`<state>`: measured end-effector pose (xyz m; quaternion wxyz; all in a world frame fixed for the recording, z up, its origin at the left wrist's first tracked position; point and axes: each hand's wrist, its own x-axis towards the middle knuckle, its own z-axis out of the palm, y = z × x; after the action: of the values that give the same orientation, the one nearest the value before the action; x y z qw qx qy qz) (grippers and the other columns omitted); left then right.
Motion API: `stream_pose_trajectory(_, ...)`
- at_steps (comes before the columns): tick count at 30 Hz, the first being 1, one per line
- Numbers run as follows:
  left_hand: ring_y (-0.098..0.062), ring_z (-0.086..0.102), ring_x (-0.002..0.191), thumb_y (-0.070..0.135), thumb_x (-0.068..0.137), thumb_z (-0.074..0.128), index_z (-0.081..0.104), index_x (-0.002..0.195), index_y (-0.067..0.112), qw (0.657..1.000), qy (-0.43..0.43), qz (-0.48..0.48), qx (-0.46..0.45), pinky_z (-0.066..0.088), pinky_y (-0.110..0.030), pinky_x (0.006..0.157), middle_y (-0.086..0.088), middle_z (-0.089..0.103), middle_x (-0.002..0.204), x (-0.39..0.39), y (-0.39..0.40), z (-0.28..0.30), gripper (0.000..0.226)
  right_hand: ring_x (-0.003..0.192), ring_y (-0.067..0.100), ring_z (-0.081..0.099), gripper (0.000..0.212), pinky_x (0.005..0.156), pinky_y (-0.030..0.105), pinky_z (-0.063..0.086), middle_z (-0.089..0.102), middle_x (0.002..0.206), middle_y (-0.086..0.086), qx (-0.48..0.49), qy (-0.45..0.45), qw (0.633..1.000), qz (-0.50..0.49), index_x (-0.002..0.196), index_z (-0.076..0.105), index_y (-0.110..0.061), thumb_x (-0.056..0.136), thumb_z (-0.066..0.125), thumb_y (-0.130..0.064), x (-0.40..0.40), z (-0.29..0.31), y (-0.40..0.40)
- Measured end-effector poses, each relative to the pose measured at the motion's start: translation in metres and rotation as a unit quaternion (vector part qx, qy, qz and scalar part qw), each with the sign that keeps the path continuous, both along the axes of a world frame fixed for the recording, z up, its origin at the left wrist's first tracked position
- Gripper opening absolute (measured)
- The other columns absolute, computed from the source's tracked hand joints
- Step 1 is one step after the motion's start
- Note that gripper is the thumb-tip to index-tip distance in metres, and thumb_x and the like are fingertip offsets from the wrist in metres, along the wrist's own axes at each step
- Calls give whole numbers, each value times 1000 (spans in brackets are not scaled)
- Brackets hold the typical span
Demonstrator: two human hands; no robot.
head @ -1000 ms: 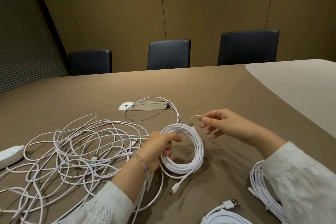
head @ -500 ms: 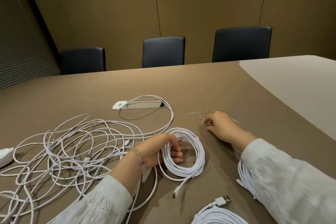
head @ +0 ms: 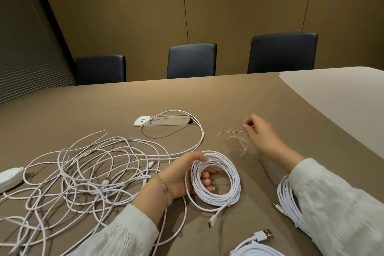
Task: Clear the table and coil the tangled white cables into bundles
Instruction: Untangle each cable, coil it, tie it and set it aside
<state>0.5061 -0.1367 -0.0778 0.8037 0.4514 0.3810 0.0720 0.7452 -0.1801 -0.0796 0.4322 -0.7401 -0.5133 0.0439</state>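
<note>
My left hand [head: 182,176] grips a coiled white cable [head: 220,191] that lies on the brown table [head: 239,100], with its plug end trailing toward me. To the left spreads a tangle of loose white cables [head: 89,172]. My right hand [head: 259,131] hovers over the table farther back and pinches the end of a thin twist tie. Several twist ties [head: 234,137] lie just left of that hand. Two more coiled bundles sit near me: one [head: 286,197] partly under my right sleeve, one [head: 255,247] at the bottom edge with a USB plug.
A white adapter [head: 9,176] lies at the far left edge. A white socket plate [head: 141,120] and a metal cable hatch [head: 170,119] sit mid-table. Three dark chairs [head: 191,60] stand behind the far edge. A lighter table section [head: 342,93] is at right.
My right hand dropped to the table, then moved back to the twist ties and took hold of one. My left hand lowered the coil flat onto the table and kept its grip.
</note>
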Motion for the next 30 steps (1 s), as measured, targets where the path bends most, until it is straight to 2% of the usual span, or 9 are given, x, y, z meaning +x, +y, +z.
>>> stream_pose_trajectory(2,-20,55,53,27,87,54,66,95,-7,1000,-13,-4,-13,57,-35,66,-9,51,64,-2,2,0,37,65,16,51,17,57,21,41,56,76,3,30,139,990,-2,80,52,-14,95,50,-6,-2,10,-3)
stream_pose_trajectory(4,-21,56,55,29,84,55,65,97,-7,999,-34,-10,-28,57,-35,68,-9,53,64,-4,5,-1,40,61,12,50,22,49,18,40,55,73,2,33,229,973,12,77,50,-16,97,48,-6,-4,15,-6)
stream_pose_trajectory(8,-20,58,55,28,81,58,64,98,-7,997,-59,-9,-56,56,-35,69,-8,56,63,-6,8,-3,39,62,14,50,21,51,26,37,55,72,4,21,241,970,15,78,52,-15,97,48,-7,-5,17,-10)
stream_pose_trajectory(13,-16,51,45,26,84,58,66,95,-5,995,-69,6,-70,55,-31,63,-3,48,54,-6,6,-4,34,60,11,50,21,46,19,39,53,73,3,28,290,957,7,79,52,-14,97,46,-6,-10,20,-15)
stream_pose_trajectory(15,-13,46,40,24,86,55,66,91,-4,995,-60,19,-74,54,-28,59,-1,43,50,-4,6,-5,31,58,10,50,20,44,15,40,52,73,3,31,327,944,40,80,53,-12,98,46,-6,-18,27,-20)
stream_pose_trajectory(19,-9,29,35,24,78,58,62,87,-5,995,-45,40,-76,45,-23,46,4,28,49,-1,7,-7,30,56,11,50,18,50,20,40,52,70,3,16,360,917,169,81,54,-10,98,48,-7,-38,50,-35)
stream_pose_trajectory(22,-9,23,36,34,76,58,61,80,-3,998,-37,39,-42,38,-20,41,4,24,51,0,6,-6,38,55,9,52,14,51,19,40,55,69,3,-43,293,920,258,84,54,-9,97,50,-6,-54,57,-45)
stream_pose_trajectory(25,-11,25,35,43,82,48,56,80,1,998,-48,37,-9,37,-21,41,2,27,49,2,1,-1,42,57,5,52,12,53,18,40,56,68,0,-96,190,931,298,87,54,-11,97,50,-5,-69,49,-46)
stream_pose_trajectory(30,-15,43,42,36,99,43,58,97,3,996,-53,10,73,49,-29,54,-4,40,53,4,-3,3,36,62,-1,50,14,62,12,37,54,69,-10,-66,-31,956,285,85,52,-22,95,54,-12,-81,34,-40)
